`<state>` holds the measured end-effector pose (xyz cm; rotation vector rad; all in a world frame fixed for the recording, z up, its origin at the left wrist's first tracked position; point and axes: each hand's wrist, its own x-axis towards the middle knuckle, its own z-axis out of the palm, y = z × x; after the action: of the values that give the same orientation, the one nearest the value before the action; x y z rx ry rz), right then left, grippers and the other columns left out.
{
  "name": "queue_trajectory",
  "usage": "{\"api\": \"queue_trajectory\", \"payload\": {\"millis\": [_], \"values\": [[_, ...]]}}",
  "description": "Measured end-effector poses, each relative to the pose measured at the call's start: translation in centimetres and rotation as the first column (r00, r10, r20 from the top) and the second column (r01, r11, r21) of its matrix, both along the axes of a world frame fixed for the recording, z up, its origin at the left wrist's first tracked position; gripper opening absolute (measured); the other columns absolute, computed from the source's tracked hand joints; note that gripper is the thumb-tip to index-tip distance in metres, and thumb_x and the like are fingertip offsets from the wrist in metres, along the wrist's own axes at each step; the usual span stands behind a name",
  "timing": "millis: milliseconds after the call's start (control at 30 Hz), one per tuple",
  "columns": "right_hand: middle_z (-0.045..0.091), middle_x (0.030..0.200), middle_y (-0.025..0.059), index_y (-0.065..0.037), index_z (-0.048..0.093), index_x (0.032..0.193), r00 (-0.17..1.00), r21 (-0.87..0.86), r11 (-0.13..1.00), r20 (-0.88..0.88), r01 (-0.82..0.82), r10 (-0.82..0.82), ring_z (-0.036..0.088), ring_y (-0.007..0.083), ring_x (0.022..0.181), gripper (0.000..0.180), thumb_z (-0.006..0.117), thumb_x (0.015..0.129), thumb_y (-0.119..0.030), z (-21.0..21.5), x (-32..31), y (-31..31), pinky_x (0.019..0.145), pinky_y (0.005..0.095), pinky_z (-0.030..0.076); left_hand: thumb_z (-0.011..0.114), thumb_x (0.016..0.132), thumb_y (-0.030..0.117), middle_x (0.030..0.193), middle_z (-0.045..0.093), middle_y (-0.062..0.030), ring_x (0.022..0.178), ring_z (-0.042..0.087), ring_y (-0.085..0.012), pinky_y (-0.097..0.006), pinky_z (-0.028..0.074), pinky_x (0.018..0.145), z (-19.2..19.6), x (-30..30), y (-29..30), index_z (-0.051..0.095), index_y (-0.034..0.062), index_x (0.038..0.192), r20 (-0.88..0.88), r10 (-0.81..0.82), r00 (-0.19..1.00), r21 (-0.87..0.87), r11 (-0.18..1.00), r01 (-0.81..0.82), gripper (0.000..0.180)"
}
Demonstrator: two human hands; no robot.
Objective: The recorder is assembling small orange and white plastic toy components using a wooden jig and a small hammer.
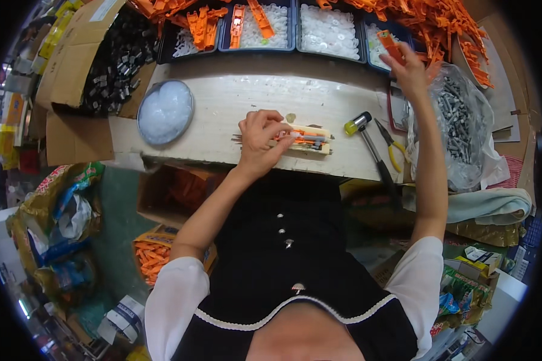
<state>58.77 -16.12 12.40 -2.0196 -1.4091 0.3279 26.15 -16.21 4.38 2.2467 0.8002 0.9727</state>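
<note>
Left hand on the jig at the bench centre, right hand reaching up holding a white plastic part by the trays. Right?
Nearly. The head view shows the left hand on the cream jig at the bench centre and the right hand reaching up by the trays, but the plastic part it holds is orange, not white. White pieces only fill the trays.

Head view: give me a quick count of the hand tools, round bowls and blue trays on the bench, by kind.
Hammer with a yellow head: 1
Pliers with yellow handles: 1
Round bowl of white parts: 1
Blue trays of white parts at the far edge: 4 in view, some partly covered by orange pieces
Total: 7
</note>
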Motion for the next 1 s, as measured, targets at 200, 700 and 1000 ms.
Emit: {"api": "queue_trajectory", "payload": {"millis": [200, 700, 1000], "values": [[0.053, 0.089, 0.0093, -0.008, 0.056, 0.108, 0.942, 0.038, 0.943, 0.062, -0.332, 0.329, 0.053, 0.0205, 0.081, 0.025, 0.048, 0.090, -0.023, -1.9, -10.4, -4.3, 0.071, 0.0309, 0.043, 0.069, 0.070, 0.008, 0.099, 0.051, -0.0057, 0.096, 0.046, -0.0190, -0.028, 0.042, 0.079, -0.4, -2.5, -0.3, 0.061, 0.0059, 0.093, 0.143, 0.029, 0.989, -0.139, 0.990, -0.009, 0.024], [0.052, 0.089, 0.0007, -0.015, 0.058, 0.099, 0.830, 0.105, 0.922, 0.481, -0.373, 0.282, 0.046, 0.0189, 0.085, 0.023, 0.062, 0.076, -0.020, -6.0, -20.3, -6.4, 0.076, 0.0388, 0.029, 0.068, 0.070, 0.008, 0.099, 0.058, -0.0053, 0.097, 0.047, -0.0213, -0.032, 0.036, 0.087, -0.4, -4.1, 0.2, 0.061, 0.0073, 0.103, 0.124, 0.080, 0.989, -0.068, 0.995, -0.072, 0.035], [0.052, 0.089, 0.0009, -0.015, 0.058, 0.100, 0.833, 0.073, 0.925, 0.464, -0.373, 0.300, 0.045, 0.0188, 0.084, 0.025, 0.062, 0.076, -0.021, -6.5, -20.5, -6.3, 0.075, 0.0384, 0.029, 0.068, 0.068, 0.008, 0.090, 0.060, 0.0014, 0.088, 0.046, -0.0187, -0.032, 0.032, 0.082, -0.1, -3.9, 1.4, 0.062, 0.0107, 0.104, -0.006, -0.024, 1.000, -0.029, 0.999, 0.023, 0.036]]}}
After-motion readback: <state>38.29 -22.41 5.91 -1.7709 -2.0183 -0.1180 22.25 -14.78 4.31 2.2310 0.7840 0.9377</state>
